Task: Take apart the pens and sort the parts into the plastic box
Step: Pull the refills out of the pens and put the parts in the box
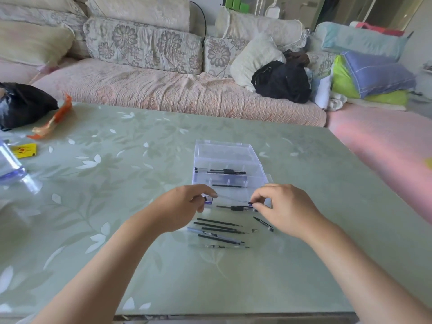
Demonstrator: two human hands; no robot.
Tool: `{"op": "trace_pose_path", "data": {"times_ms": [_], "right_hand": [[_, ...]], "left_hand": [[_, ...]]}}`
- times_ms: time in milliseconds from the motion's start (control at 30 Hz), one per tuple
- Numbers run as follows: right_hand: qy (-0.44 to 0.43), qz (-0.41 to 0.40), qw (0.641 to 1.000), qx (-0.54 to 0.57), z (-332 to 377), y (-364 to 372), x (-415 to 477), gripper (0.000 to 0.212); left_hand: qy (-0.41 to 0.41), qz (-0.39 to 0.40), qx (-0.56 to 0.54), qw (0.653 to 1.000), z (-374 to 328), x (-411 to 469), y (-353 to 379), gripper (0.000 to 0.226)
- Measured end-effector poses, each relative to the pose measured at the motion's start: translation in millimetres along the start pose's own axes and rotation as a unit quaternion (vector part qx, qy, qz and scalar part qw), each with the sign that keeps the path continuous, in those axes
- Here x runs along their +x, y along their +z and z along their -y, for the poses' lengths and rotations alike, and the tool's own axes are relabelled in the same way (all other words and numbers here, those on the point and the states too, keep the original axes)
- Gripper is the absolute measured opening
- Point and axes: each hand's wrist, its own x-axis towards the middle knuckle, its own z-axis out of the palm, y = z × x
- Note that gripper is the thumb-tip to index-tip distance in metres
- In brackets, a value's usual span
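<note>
A clear plastic box [230, 157] with its lid open lies on the table; one compartment holds a pen with a black grip [224, 171], another a thin black refill [228, 185]. Just in front of the box, my left hand [184, 206] and my right hand [282, 208] each pinch one end of a clear pen barrel [233, 198]. A pen with a black grip [236, 208] lies under it. Nearer to me lie several black refills [217, 226] and clear barrels [217, 246], a pen tip [254, 230] and a black cap [263, 223].
On the green floral table [117, 183], at the far left, sit a black bag [23, 104], an orange wrapper [53, 120], a yellow packet [24, 150] and a clear container [11, 167]. A sofa [163, 90] with cushions and clothes stands behind the table.
</note>
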Motion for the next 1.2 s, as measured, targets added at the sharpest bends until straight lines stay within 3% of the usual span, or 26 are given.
{"op": "trace_pose_path", "data": {"times_ms": [867,1033,1200], "right_hand": [[-0.027,0.0,1.0,0.006,-4.4,-0.5,-0.7,0.008],[-0.041,-0.011,0.999,-0.023,-4.2,-3.1,-2.4,0.008],[-0.06,0.0,0.996,0.063,8.7,1.0,-7.3,0.008]], "left_hand": [[0.011,-0.018,-0.121,0.992,-5.2,1.1,1.7,0.042],[0.015,0.008,-0.036,0.999,-1.3,-1.5,0.2,0.04],[0.022,0.065,-0.001,0.998,-9.0,-7.4,9.7,0.043]]}}
